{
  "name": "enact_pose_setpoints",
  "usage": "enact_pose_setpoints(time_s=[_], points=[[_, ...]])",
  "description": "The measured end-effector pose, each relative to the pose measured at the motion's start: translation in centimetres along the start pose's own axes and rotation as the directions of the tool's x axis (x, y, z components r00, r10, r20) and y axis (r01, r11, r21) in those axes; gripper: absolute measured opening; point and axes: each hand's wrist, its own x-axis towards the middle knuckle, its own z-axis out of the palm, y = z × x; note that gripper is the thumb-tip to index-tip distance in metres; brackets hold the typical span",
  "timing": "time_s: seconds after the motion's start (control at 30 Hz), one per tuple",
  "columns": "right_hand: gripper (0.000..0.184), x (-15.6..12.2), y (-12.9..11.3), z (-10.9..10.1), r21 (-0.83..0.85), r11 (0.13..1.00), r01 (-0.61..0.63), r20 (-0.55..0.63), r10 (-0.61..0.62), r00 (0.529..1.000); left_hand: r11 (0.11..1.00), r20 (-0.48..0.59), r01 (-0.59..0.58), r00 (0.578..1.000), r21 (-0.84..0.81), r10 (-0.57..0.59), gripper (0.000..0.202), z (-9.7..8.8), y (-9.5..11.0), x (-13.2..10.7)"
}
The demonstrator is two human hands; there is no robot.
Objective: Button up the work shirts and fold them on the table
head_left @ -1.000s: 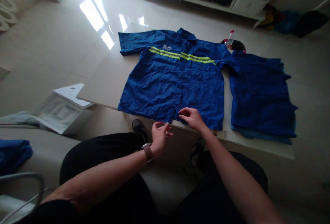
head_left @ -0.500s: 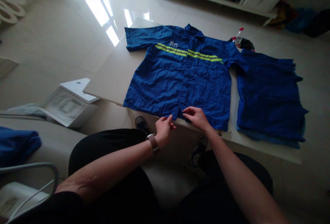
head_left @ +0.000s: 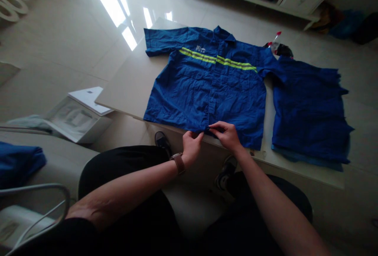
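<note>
A blue short-sleeved work shirt [head_left: 189, 91] lies spread face up on a pale board [head_left: 124, 87], its collar away from me. A yellow-and-grey reflective stripe [head_left: 201, 56] crosses its chest. At the bottom of the front placket, my left hand [head_left: 192, 142] pinches the hem, thumb and fingers closed on the cloth. Just to its right, my right hand [head_left: 226, 135] pinches the other front edge at the same hem. The two sets of fingertips nearly meet, and the bit of cloth between them is partly hidden.
A stack of blue garments [head_left: 310, 114] lies right of the shirt. Behind it stands a bottle with a red cap [head_left: 277, 39]. An open white box [head_left: 79, 118] sits on the floor at left. More blue cloth [head_left: 20, 165] rests beside me, and a white cabinet [head_left: 301, 0] stands beyond.
My left hand has moved slightly right and up and closed on the hem. Both front edges are now drawn together at the bottom, where a gap showed before.
</note>
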Motion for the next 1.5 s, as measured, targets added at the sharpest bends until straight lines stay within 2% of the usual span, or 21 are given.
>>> enact_pose_setpoints(time_s=[0.2,0.33,0.5,0.6,0.83,0.97,1.07,1.2,1.37,1.5], points=[[0.041,-0.3,-0.1,0.3,-0.065,0.998,0.011,0.027,-0.01,1.0,0.998,0.038,-0.01,0.999,0.064,0.008,0.015,0.2,0.4,-0.3],[0.038,-0.4,-0.2,0.2,-0.117,0.992,0.043,0.024,-0.041,0.999,0.999,0.082,0.017,0.996,0.045,-0.021,0.015,0.2,0.7,-0.5],[0.034,-0.6,-0.5,0.2,-0.179,0.981,0.081,0.082,-0.067,0.994,0.998,0.084,0.025,0.996,0.062,-0.03,0.012,0.1,1.0,-0.7],[0.032,-0.6,-0.6,0.2,-0.155,0.985,0.079,0.11,-0.063,0.992,0.994,0.106,0.007,0.994,0.108,-0.019,0.014,-0.1,1.0,-0.7],[0.063,0.2,-0.1,0.1,0.126,0.98,-0.154,0.09,0.143,0.986,0.979,0.22,-0.16,0.967,0.123,0.13,0.022,0.0,0.6,-0.4],[0.071,0.2,-0.2,0.5,0.162,0.97,-0.182,0.062,0.174,0.983,0.957,0.218,-0.206,0.963,0.202,0.162,0.025,0.0,0.7,-0.5],[0.075,-0.1,-0.4,0.8,0.131,0.974,-0.186,-0.009,0.189,0.982,0.945,0.234,-0.229,0.957,0.234,0.174,0.028,0.0,0.8,-0.5],[0.07,-0.4,-0.3,1.0,0.075,0.978,-0.196,-0.107,0.203,0.973,0.967,0.244,-0.187,0.959,0.172,0.142,0.023,0.0,0.8,0.3],[0.087,0.3,-0.1,1.0,0.205,0.941,-0.268,-0.099,0.292,0.951,0.999,0.274,-0.042,0.961,0.017,0.035,0.017,0.4,0.9,1.2],[0.095,0.5,-0.5,1.0,0.197,0.937,-0.288,-0.042,0.301,0.953,0.999,0.251,-0.036,0.967,0.019,0.03,0.015,0.5,1.1,1.7]])
